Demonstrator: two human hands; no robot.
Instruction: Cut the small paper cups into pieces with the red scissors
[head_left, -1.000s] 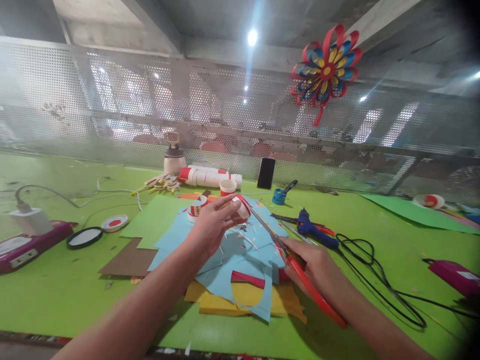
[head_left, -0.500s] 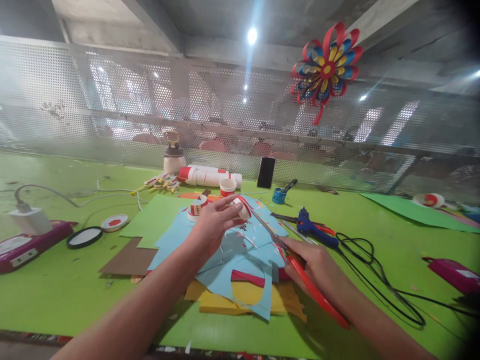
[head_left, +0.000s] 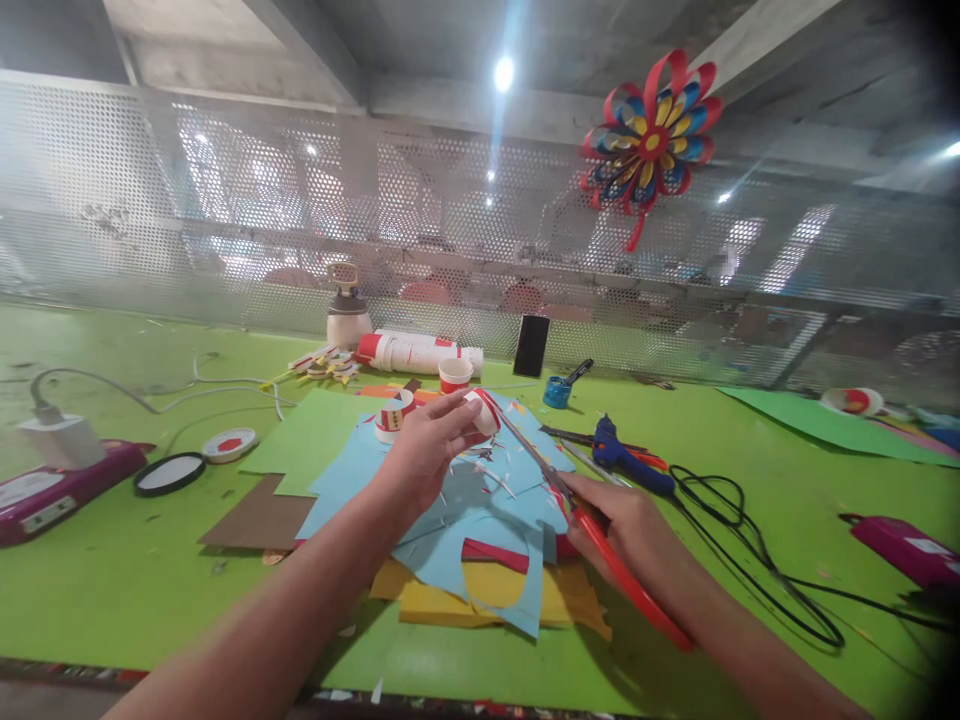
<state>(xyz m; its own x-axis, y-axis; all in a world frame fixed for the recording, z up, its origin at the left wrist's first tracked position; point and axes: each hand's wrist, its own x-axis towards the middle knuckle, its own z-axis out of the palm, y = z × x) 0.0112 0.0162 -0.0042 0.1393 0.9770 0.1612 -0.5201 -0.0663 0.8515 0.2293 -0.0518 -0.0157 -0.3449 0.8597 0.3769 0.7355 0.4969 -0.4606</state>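
Between the fingers of my left hand (head_left: pixel 427 445) is a small red and white paper cup piece (head_left: pixel 484 412), tilted on its side. My right hand (head_left: pixel 619 515) grips red-handled scissors (head_left: pixel 622 585), whose long blades point up and left and meet the cup piece's edge. Underneath lie light blue paper sheets (head_left: pixel 457 525) with thin white scraps on them. One blue sheet has a round hole cut in it. Just beyond my left hand stand a cut cup (head_left: pixel 391 420) and a whole red and white paper cup (head_left: pixel 455 376).
To the right lie a blue glue gun (head_left: pixel 630 460), its black cord (head_left: pixel 757 540) and a magenta power strip (head_left: pixel 911 550). A phone (head_left: pixel 532 345) stands behind. At left are black tape (head_left: pixel 169 474) and another power strip (head_left: pixel 67 500). Stacked cups (head_left: pixel 420 352) lie at the back.
Both hands stay nearly in place. The cup piece has turned slightly in my left hand, with the scissor blades still at its edge.
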